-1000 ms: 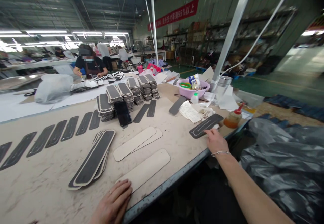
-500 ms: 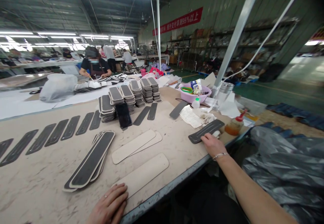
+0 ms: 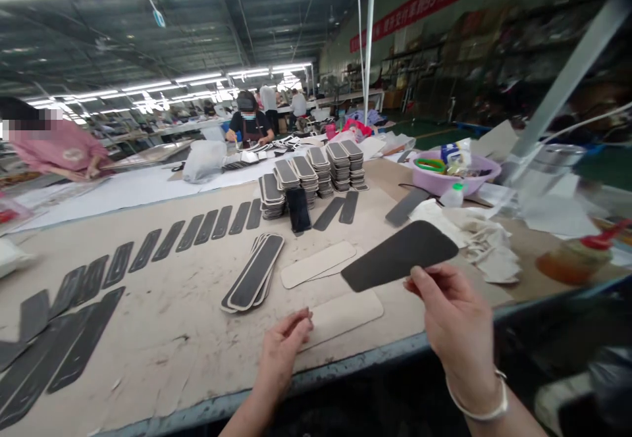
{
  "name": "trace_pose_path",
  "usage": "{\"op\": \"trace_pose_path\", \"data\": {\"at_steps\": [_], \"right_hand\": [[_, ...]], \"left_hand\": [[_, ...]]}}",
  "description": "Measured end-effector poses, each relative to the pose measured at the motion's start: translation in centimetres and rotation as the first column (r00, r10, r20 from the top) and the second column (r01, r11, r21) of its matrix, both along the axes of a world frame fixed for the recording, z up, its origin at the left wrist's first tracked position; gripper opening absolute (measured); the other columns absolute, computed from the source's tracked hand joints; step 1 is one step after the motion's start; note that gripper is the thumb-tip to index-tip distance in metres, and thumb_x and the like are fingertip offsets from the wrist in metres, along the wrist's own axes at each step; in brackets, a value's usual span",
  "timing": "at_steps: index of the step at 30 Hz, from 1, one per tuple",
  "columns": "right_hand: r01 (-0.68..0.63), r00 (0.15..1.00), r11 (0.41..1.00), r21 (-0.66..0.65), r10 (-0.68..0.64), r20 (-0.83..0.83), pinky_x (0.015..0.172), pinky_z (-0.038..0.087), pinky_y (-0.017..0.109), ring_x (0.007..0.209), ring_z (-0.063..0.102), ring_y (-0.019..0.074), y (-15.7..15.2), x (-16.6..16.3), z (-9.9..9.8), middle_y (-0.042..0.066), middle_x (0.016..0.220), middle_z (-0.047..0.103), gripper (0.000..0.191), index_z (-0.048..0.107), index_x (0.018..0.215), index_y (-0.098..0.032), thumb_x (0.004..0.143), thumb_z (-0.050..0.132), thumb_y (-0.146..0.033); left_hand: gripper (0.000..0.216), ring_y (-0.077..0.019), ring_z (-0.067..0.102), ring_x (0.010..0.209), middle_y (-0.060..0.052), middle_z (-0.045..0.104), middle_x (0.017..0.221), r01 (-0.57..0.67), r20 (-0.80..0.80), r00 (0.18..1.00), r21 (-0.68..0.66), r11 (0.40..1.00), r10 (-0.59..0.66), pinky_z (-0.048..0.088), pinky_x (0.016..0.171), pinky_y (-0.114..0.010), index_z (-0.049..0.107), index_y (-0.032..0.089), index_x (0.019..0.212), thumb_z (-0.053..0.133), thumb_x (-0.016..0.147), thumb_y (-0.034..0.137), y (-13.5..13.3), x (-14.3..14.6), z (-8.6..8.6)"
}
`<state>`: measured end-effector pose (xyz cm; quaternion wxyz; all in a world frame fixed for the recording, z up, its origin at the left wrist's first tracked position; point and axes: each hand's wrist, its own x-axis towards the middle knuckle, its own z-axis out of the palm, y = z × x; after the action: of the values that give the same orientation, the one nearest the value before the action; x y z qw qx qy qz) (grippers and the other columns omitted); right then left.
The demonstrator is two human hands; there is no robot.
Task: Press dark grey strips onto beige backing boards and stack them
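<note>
My right hand (image 3: 457, 312) pinches a dark grey rounded panel (image 3: 399, 256) by its near edge and holds it raised above the table. Below it a beige rounded panel (image 3: 345, 315) lies flat. At that panel's left end is my left hand (image 3: 284, 345), thumb and fingers drawn together; whether they grip anything is hidden. Just beyond lie two overlapping beige panels (image 3: 318, 262). A fanned pile of dark panels with pale borders (image 3: 254, 276) rests to their left.
Stacks of bordered panels (image 3: 299, 170) stand at the back with a phone (image 3: 299, 210) leaning on them. Dark panels (image 3: 118, 262) line the left side. To the right are a purple basin (image 3: 457, 177), crumpled cloth (image 3: 486, 243) and a glue bottle (image 3: 575, 259). Co-workers stand beyond.
My right hand has lifted the dark panel off the table and brought it left, over the beige panel. My left hand has gone from lying flat to fingers drawn together. The view has turned left.
</note>
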<state>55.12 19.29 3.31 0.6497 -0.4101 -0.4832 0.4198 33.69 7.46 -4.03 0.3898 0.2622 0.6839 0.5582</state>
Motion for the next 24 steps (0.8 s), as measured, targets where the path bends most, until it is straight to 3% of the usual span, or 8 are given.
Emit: {"op": "trace_pose_path", "data": {"at_steps": [3, 6, 9, 18, 24], "right_hand": [[-0.143, 0.970, 0.985, -0.096, 0.120, -0.211, 0.061, 0.053, 0.025, 0.060, 0.059, 0.0104, -1.2, -2.6, -0.8, -0.003, 0.069, 0.059, 0.025, 0.058, 0.081, -0.019, 0.071, 0.076, -0.033], [-0.230, 0.949, 0.959, -0.163, 0.184, -0.255, 0.063, 0.053, 0.023, 0.063, 0.059, 0.0100, -2.0, -3.9, -2.0, -0.003, 0.070, 0.058, 0.025, 0.058, 0.079, -0.019, 0.070, 0.077, -0.032], [-0.280, 0.936, 0.938, -0.203, 0.220, -0.275, 0.064, 0.053, 0.024, 0.064, 0.059, 0.0099, -2.6, -4.4, -2.8, -0.004, 0.070, 0.058, 0.027, 0.057, 0.079, -0.019, 0.069, 0.078, -0.033], [-0.315, 0.930, 0.914, -0.254, 0.244, -0.275, 0.066, 0.053, 0.023, 0.065, 0.058, 0.0086, -2.8, -4.6, -4.5, -0.006, 0.071, 0.054, 0.031, 0.052, 0.081, -0.020, 0.070, 0.076, -0.036], [-0.354, 0.931, 0.891, -0.284, 0.308, -0.195, 0.064, 0.055, 0.028, 0.064, 0.062, 0.0130, -2.2, -3.6, -5.4, -0.004, 0.071, 0.059, 0.037, 0.049, 0.098, -0.022, 0.075, 0.070, -0.043]], "left_hand": [[0.053, -0.0216, 0.069, 0.077, -0.013, 0.071, 0.096, -0.150, 0.337, 0.930, -0.007, 0.989, 0.144, 0.056, 0.065, -0.028, 0.069, 0.012, 0.096, 0.082, 0.056, 0.044, 0.1, 0.6, 0.8], [0.049, -0.0180, 0.069, 0.068, -0.008, 0.071, 0.077, -0.269, 0.427, 0.871, 0.001, 0.963, 0.243, 0.054, 0.059, -0.024, 0.067, 0.011, 0.089, 0.086, 0.051, 0.037, -0.5, 0.5, 1.0], [0.043, -0.0157, 0.068, 0.062, -0.004, 0.069, 0.069, -0.319, 0.431, 0.860, 0.033, 0.947, 0.274, 0.054, 0.057, -0.022, 0.066, 0.011, 0.082, 0.086, 0.052, 0.034, -1.5, 0.0, 1.0], [0.032, -0.0158, 0.068, 0.061, -0.002, 0.069, 0.068, -0.268, 0.472, 0.859, 0.084, 0.960, 0.199, 0.055, 0.056, -0.022, 0.064, 0.012, 0.078, 0.081, 0.056, 0.029, -2.2, -1.0, 0.6], [0.036, -0.0150, 0.065, 0.055, 0.001, 0.065, 0.062, -0.285, 0.236, 0.936, 0.066, 0.956, 0.263, 0.054, 0.055, -0.023, 0.065, 0.013, 0.075, 0.083, 0.053, 0.035, -3.0, -1.7, -0.2]]}}
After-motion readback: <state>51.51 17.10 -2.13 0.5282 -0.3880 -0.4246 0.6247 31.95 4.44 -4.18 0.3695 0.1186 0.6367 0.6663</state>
